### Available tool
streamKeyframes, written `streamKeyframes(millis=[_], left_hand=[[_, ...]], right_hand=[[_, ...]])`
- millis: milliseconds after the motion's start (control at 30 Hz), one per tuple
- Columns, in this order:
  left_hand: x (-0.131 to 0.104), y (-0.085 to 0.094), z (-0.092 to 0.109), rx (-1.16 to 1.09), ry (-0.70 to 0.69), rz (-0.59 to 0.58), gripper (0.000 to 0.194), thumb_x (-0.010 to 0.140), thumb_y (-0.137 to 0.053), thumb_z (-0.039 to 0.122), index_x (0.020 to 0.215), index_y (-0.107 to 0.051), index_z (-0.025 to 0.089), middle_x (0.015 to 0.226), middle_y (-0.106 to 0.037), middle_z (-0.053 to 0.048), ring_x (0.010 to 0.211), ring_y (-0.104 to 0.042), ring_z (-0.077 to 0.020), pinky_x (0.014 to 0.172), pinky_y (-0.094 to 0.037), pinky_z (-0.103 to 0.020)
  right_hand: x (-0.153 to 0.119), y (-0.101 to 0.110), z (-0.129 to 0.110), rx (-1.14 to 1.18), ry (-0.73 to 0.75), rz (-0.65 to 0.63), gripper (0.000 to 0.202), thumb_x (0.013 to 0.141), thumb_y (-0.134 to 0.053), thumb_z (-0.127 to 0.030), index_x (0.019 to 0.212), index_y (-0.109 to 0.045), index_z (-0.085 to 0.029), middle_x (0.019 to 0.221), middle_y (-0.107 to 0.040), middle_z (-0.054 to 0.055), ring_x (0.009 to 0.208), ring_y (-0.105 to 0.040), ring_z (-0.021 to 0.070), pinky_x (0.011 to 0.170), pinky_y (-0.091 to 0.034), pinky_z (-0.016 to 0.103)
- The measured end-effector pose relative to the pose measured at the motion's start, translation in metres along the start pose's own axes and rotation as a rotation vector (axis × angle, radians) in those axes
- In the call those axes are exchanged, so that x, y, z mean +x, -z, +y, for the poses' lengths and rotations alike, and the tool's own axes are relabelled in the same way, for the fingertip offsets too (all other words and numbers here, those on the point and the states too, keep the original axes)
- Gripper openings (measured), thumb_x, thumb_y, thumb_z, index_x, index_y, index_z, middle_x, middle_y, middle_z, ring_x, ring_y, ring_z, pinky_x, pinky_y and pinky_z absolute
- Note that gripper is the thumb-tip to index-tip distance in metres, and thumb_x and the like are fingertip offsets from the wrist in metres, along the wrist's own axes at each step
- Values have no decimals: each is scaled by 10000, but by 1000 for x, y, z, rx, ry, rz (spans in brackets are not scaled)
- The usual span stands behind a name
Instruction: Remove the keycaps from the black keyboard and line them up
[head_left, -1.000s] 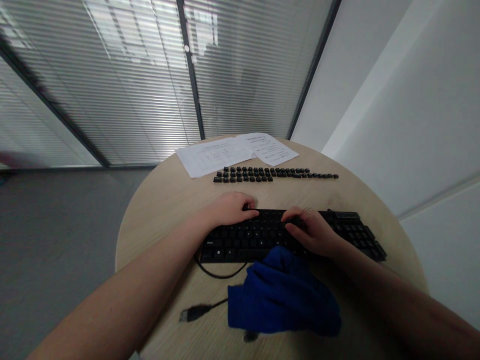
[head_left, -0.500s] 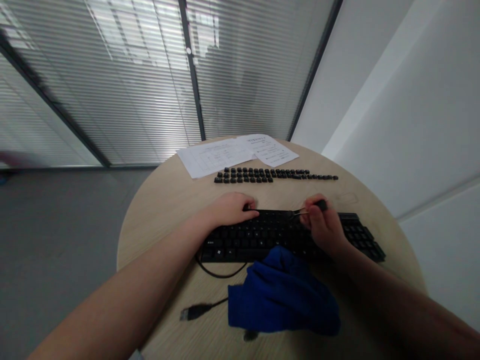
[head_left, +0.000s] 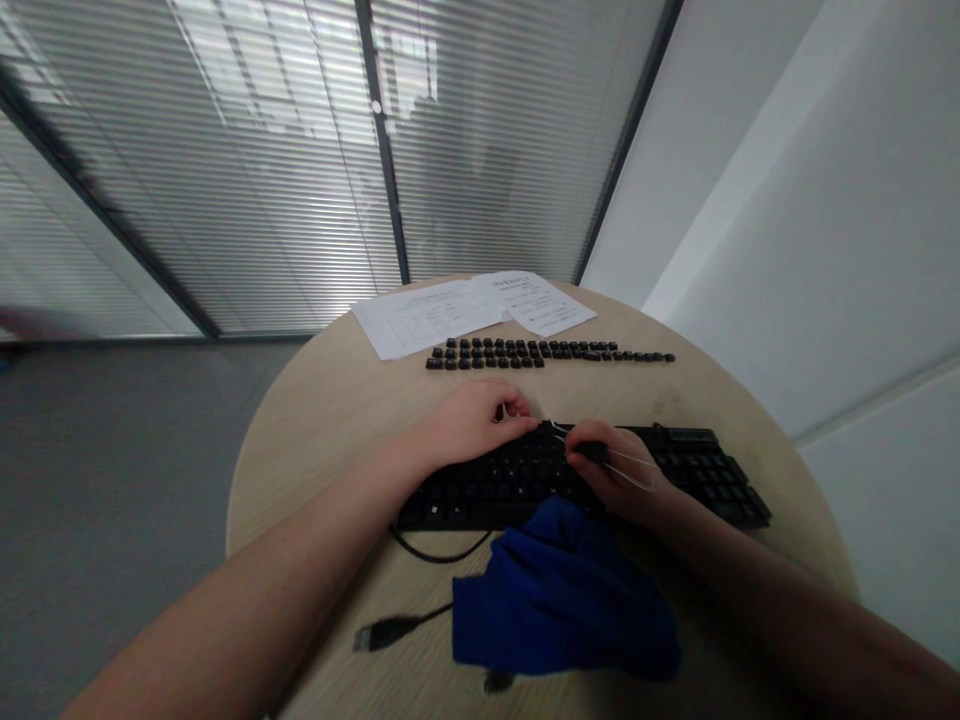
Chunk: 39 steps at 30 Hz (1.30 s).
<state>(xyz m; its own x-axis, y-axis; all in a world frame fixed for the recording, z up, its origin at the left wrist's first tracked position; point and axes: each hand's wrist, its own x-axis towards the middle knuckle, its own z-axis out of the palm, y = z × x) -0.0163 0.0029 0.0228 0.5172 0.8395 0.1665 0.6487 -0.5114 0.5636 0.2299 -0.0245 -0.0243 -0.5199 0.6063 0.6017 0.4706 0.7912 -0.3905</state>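
Observation:
A black keyboard (head_left: 502, 490) lies on the round table. My right hand (head_left: 619, 470) grips a wire keycap puller (head_left: 594, 452) by its dark middle, above the keyboard; one wire end points left and the other sticks out to the right. A small black keycap (head_left: 547, 427) sits at the left wire end. My left hand (head_left: 480, 418) is curled over the keyboard's upper left, thumb and forefinger closed at that keycap; their exact contact is hard to see. Behind the hands, removed keycaps (head_left: 495, 355) stand in rows.
A crumpled blue cloth (head_left: 562, 600) lies in front of the keyboard, overlapping its near edge. Beside it rests a USB plug (head_left: 382, 633) on a black cable (head_left: 442, 558). Printed papers (head_left: 427, 318) lie at the far edge of the wooden table (head_left: 300, 430).
My right hand has moved left with the keycap puller and turned it, so its wires now show on both sides. My left hand has shifted slightly right, up to the puller's end.

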Motion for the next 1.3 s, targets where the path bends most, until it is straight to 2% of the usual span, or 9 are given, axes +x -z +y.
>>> streamKeyframes(millis=[300,533,833,1000,1100,1200,1300], left_hand=[[2,-13,4,-122,33,-7,217,848,-623,405,804,-660,196,805,-675,-16,739,-595,-160,666,-429,-292],[2,-15,5,-180,67,32,149,813,-616,331,752,-606,195,736,-638,2,691,-562,-152,633,-416,-287],[4,-16,1,-200,140,110,138,756,-595,307,688,-534,204,639,-552,27,634,-500,-145,579,-363,-278],[3,-6,-4,-254,155,207,155,767,-584,302,683,-494,209,641,-506,41,610,-465,-130,585,-361,-281],[2,0,-4,-300,134,172,166,791,-587,334,713,-513,207,666,-527,34,624,-476,-132,586,-372,-278],[2,1,-1,-308,93,91,175,794,-595,350,718,-533,204,693,-557,21,655,-498,-138,609,-393,-283],[1,-1,2,-329,59,23,175,793,-593,365,745,-557,201,729,-585,6,675,-517,-141,635,-411,-293]], right_hand=[[4,-3,-2,17,156,-67,42,956,-576,-268,978,-607,-250,847,-700,39,722,-666,151,672,-517,248],[3,-7,0,-30,185,-122,38,953,-567,-261,979,-580,-235,876,-680,57,770,-656,165,688,-517,258],[7,-10,-9,-164,61,-121,78,974,-533,-290,966,-578,-227,876,-713,54,745,-672,180,679,-486,273],[8,-5,-3,-244,-140,-22,110,960,-536,-303,932,-592,-212,823,-691,63,711,-658,211,642,-451,299],[8,2,-3,-242,-146,20,155,960,-530,-340,892,-585,-212,794,-662,54,700,-624,201,636,-425,303],[9,7,-7,-241,-70,15,260,993,-446,-336,793,-560,-216,723,-599,40,681,-554,190,639,-404,319],[12,9,-9,-297,1,63,321,1010,-371,-274,760,-563,-213,798,-606,74,787,-540,222,739,-428,374]])
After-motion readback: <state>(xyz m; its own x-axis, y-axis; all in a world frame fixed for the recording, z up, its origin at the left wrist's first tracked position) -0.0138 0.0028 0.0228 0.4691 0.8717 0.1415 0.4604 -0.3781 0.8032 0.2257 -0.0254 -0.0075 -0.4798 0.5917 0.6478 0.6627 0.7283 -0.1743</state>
